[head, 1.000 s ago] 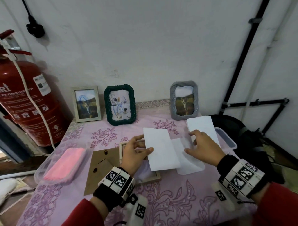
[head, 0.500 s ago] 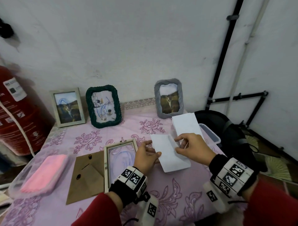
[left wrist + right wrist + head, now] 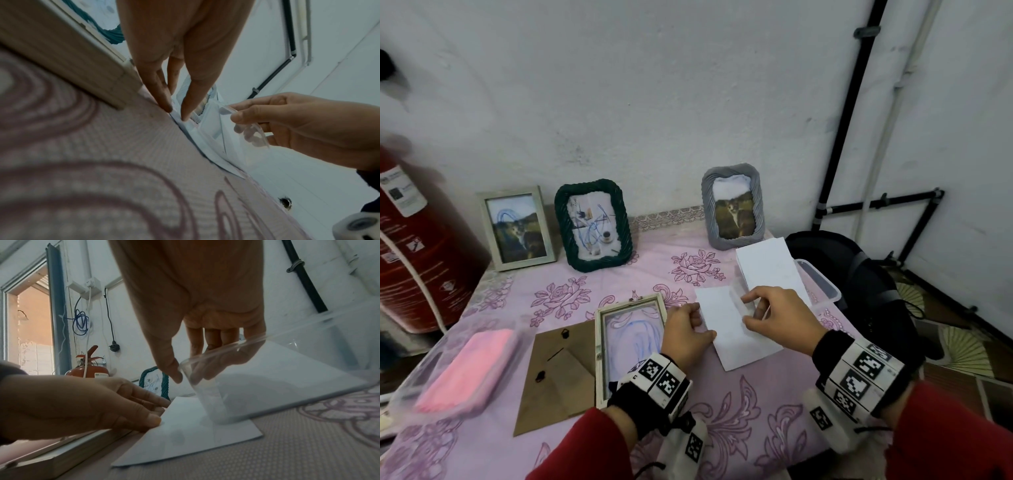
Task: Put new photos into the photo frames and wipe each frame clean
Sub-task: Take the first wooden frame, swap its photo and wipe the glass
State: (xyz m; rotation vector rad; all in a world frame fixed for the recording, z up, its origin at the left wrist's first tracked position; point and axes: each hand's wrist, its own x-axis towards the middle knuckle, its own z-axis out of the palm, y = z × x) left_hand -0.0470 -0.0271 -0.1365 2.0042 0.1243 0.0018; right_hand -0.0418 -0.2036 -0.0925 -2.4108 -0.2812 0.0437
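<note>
A white photo lies blank side up on the pink cloth, right of an open pale frame lying flat. The frame's brown backing board lies left of it. My left hand presses straight fingertips on the photo's left edge. My right hand pinches a clear plastic sheet and holds it curled up off the photo. From the left wrist view the clear sheet shows between the thumb and fingers of that hand.
Three frames stand by the wall: a pale one, a dark green one, a grey one. A stack of white photos lies on a clear box. A tub with a pink cloth sits left, a red extinguisher beyond.
The white photo has moved off the open frame to the cloth on its right. My right hand has gone from resting on the clear sheet to lifting it.
</note>
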